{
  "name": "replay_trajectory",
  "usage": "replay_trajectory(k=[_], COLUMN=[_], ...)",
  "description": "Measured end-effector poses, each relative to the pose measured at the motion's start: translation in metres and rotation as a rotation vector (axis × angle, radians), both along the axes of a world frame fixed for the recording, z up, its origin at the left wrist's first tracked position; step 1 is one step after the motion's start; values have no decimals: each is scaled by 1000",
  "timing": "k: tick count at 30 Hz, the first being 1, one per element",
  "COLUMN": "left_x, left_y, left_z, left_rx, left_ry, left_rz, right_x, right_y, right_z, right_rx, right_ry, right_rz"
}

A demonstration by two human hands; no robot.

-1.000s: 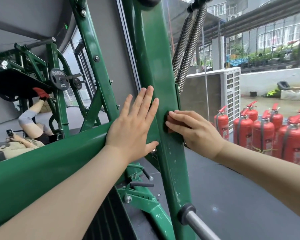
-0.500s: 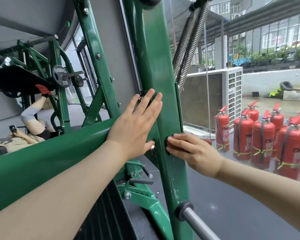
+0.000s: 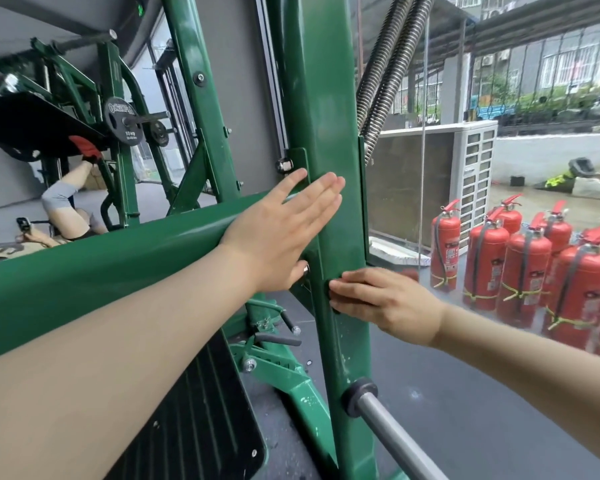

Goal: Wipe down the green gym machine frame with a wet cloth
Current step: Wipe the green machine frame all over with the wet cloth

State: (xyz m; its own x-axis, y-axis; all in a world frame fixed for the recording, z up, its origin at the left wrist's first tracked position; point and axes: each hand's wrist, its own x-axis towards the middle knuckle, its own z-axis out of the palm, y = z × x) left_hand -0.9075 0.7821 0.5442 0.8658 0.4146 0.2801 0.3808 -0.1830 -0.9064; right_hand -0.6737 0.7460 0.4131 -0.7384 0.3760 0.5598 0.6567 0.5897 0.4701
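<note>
My left hand [image 3: 278, 233] lies flat, fingers straight, on the green frame [image 3: 321, 116], while my right hand [image 3: 385, 299] presses a mostly hidden cloth [image 3: 336, 301] against it.

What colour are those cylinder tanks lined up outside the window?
Red metal fire extinguishers with black hoses, seen in the head view.

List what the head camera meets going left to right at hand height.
Weight plate → left hand flat on the green upright → right hand pressing the cloth to that upright → air-conditioner unit → red fire extinguishers.
</note>
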Motion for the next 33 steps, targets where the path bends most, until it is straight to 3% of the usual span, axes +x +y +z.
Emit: replay_trajectory(k=[3,6,10,13,16,19,23,25,30,33], left_x=[0,-1,-1,-1,1,3,7,8,8,9], left_y=[2,3,3,2,1,0,0,2,3,1], left_z=[-1,-3,-1,1,2,2,-1,-2,-4,-3], left_rx=[13,37,28,15,17,37,51,58,71,74], left_ry=[-11,-10,25,113,182,260,316,313,304,314], left_rz=[-34,-46,-44,-10,18,41,36,28,12,30], right_x=[2,-6,-3,5,3,-7,-6,0,-11,-25], right_y=[5,7,2,0,2,3,-7,-7,-1,-4], right_z=[28,10,-46,-30,-1,-20,-85,-82,-26,-56], right_rx=[118,183,1,-1,91,122,-86,-104,69,79], right_ry=[200,336,193,135,361,520,333,261,479,458], right_rz=[-25,-72,-42,-33,-79,-114,-75,-52,-48,-37])
